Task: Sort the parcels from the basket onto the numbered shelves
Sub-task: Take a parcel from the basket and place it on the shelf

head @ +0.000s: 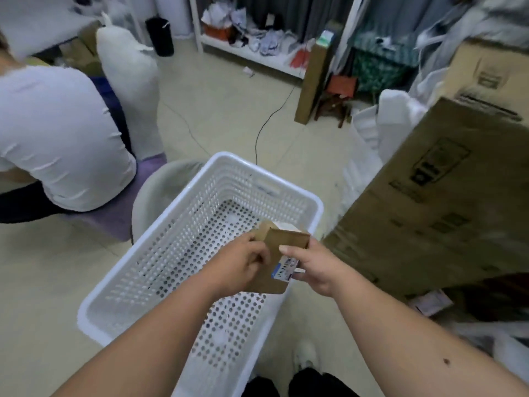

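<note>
A small brown cardboard parcel (282, 247) with a white and blue barcode label is held above the white perforated basket (177, 239). My left hand (243, 265) grips its left side with curled fingers. My right hand (312, 267) pinches its right edge near the label, thumb on top. The basket stands on the floor in front of me, and its perforated bottom shows no other parcel. A white shelf unit (246, 50) with several bags and parcels stands at the far wall.
A person in a white shirt (54, 133) sits at the left on a purple seat. Large cardboard boxes (435, 196) crowd the right side. A black cable (269, 121) runs across the tiled floor. A tall narrow carton (313, 81) leans ahead.
</note>
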